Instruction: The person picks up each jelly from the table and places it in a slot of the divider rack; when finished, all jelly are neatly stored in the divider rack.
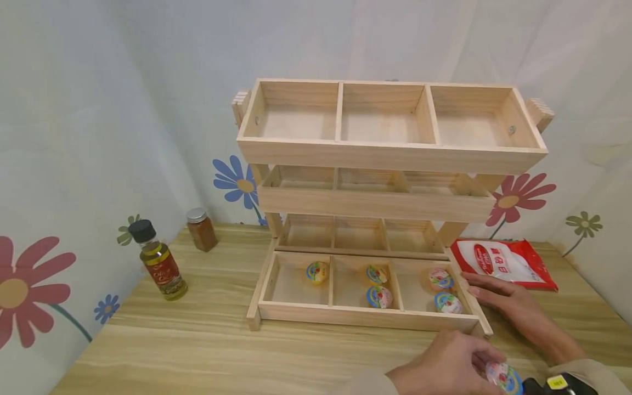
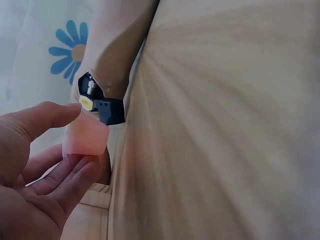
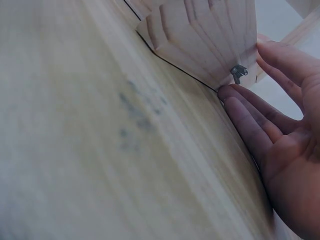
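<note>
My left hand [image 1: 451, 365], in front of the rack's right corner in the head view, pinches a jelly cup [image 1: 503, 378] with a printed lid. In the left wrist view the pink jelly cup [image 2: 87, 136] sits between thumb and fingertips. My right hand [image 1: 518, 310] rests its fairly straight fingers against the right end of the wooden rack [image 1: 365, 315]; the right wrist view shows its fingertips [image 3: 240, 102] at the wooden side panel. In the bottom tray, one jelly cup [image 1: 317, 272] lies in the left compartment, two in the middle and two in the right.
A white and red bag [image 1: 503, 263] lies on the table right of the rack. At the left stand an oil bottle [image 1: 163, 269] with a black cap and a spice jar [image 1: 201, 230]. The rack's upper trays [image 1: 390, 152] overhang the lower ones. A flowered curtain [image 1: 148, 109] hangs behind.
</note>
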{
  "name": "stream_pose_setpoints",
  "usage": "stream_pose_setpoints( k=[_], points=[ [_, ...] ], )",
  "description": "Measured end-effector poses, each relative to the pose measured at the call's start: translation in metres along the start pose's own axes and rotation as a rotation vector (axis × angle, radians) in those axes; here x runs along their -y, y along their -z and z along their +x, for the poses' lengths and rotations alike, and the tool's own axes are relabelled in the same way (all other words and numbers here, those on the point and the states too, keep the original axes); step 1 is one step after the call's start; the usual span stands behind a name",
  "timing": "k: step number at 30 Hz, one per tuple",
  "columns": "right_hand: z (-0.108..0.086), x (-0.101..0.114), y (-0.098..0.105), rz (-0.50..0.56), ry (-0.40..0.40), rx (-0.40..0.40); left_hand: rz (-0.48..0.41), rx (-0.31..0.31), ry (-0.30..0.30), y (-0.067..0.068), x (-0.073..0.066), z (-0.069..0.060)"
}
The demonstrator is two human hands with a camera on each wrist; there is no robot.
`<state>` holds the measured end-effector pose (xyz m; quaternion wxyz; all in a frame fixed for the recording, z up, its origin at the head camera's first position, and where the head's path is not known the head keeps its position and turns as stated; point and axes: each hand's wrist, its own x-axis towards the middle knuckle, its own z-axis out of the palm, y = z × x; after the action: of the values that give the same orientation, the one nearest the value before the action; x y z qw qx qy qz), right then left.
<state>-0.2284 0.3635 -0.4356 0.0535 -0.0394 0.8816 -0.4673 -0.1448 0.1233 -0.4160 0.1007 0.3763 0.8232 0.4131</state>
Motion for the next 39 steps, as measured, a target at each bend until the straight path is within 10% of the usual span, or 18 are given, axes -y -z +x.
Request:
stream_pose_setpoints(
  k=[7,20,31,39],
  points=[
    [-0.003,-0.002,-0.001,-0.01,0.009,-0.011,-0.063,0.004,-0.07,0.011,-0.002,-0.015],
    [-0.007,-0.006,-0.005,-0.031,-0.002,0.01,-0.362,-0.107,0.025,0.053,0.014,-0.055],
    [-0.008,-0.006,-0.007,-0.026,-0.008,0.013,-0.416,-0.24,0.066,0.1,0.04,-0.088],
    [-0.001,-0.001,0.0,-0.019,0.036,-0.015,-0.291,-0.342,0.114,0.149,0.059,-0.109]
  ],
)
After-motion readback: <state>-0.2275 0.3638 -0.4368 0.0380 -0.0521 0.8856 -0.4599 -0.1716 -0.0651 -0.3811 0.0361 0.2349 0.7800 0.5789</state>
